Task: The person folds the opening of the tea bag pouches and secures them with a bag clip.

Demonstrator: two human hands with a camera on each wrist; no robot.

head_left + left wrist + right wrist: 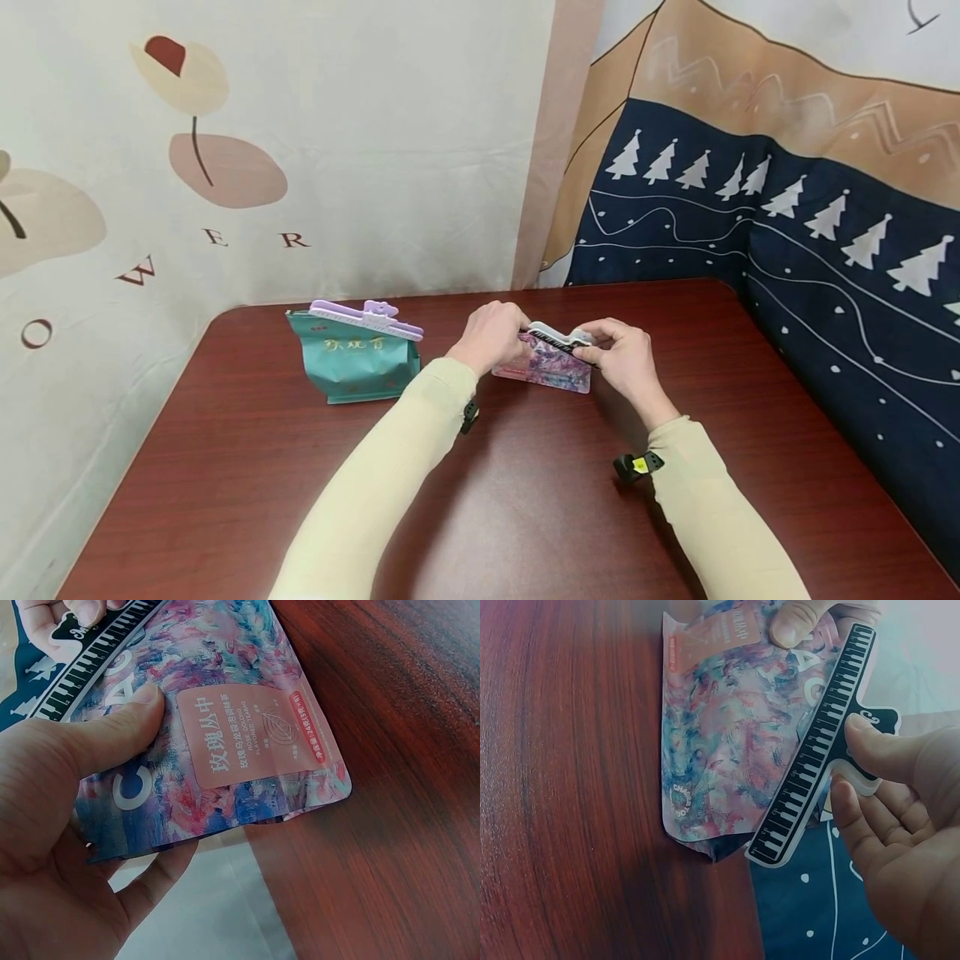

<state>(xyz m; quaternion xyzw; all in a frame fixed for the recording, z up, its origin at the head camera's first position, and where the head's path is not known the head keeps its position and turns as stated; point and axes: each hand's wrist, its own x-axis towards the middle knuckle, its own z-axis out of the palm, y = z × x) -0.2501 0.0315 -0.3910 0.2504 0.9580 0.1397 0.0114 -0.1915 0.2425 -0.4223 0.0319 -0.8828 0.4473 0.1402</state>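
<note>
A pink and blue patterned tea pouch (551,367) stands on the table in the head view. My left hand (495,335) pinches its left side, thumb on the printed front and fingers behind, as the left wrist view shows. Along the pouch's upper edge lies a long bag clip (810,757) with a black and white piano-key print. My right hand (621,357) pinches the clip's dark handle between thumb and fingers. Whether the clip's jaws bite on the pouch, I cannot tell.
Left of my hands stands a teal bag (356,358), its top held by a purple clip (367,318). Both are on the dark red wooden table (525,500). Behind the table hang a pale printed cloth (405,150) and a navy cloth with white trees (675,217).
</note>
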